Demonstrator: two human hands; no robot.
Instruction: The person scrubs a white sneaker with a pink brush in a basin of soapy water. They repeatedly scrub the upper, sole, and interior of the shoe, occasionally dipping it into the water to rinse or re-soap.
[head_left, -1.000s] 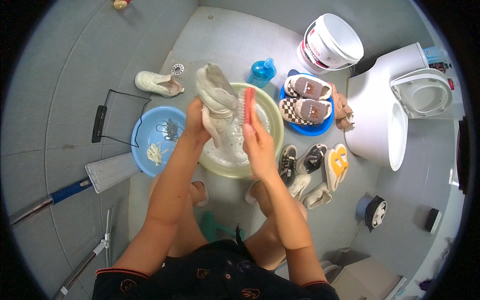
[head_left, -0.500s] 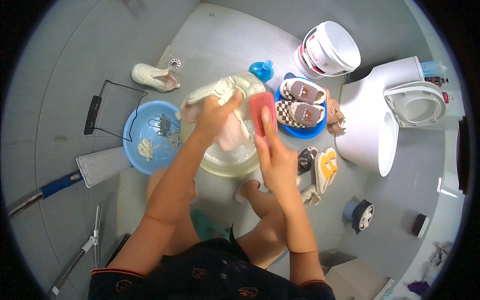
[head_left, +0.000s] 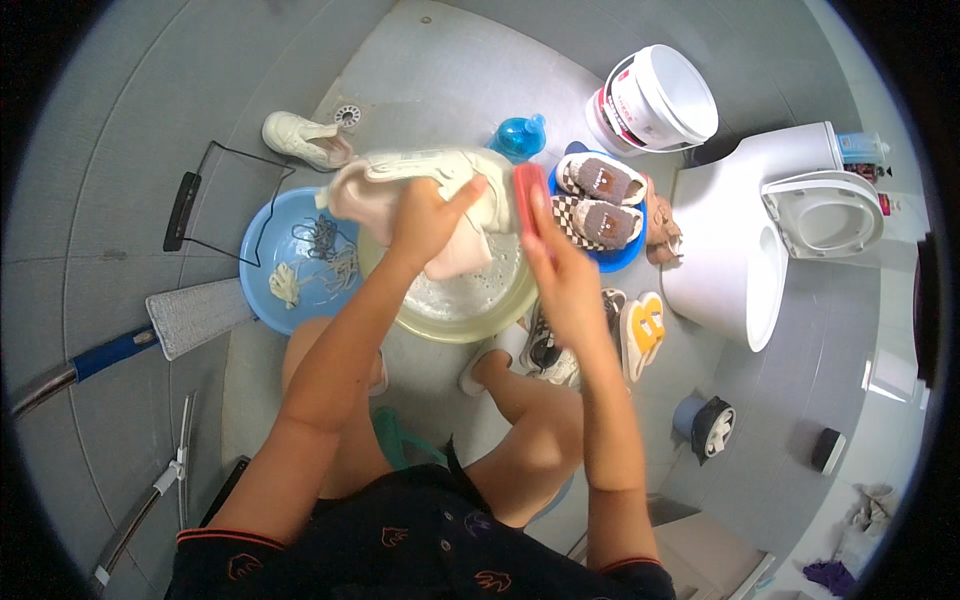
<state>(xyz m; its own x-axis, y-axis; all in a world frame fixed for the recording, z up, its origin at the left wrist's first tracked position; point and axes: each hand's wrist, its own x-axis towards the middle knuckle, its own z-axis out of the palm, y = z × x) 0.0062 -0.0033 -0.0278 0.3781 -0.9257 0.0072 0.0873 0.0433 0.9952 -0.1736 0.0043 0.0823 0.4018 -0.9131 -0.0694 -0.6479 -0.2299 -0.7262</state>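
Observation:
My left hand (head_left: pixel 432 220) is closed around a cream-white sneaker (head_left: pixel 490 205), its pale pink tongue hanging down. The shoe is held on its side over a pale yellow basin (head_left: pixel 462 332) of sudsy water. In my right hand (head_left: pixel 565 280) is a pink-red scrub brush (head_left: pixel 528 190), gripped along its back and pressed to the toe end of the sneaker. Its bristles are hidden at this angle. Another white sneaker (head_left: pixel 300 138) lies on the floor at the far left. A light blue basin (head_left: pixel 262 300) at left holds grey and white shoelaces (head_left: pixel 325 240).
Beyond the yellow basin stands a bottle of blue liquid (head_left: pixel 520 138). To the right are checkered shoes (head_left: pixel 600 205) in a blue basin (head_left: pixel 622 258), a white bucket (head_left: pixel 655 100), a toilet (head_left: pixel 735 250) and yellow slippers (head_left: pixel 642 330). A flat mop (head_left: pixel 200 318) leans at left.
The sneaker has shifted left and turned flatter, with my left hand still around it. The brush has tipped to a narrower, edge-on angle, and my right hand has moved slightly right.

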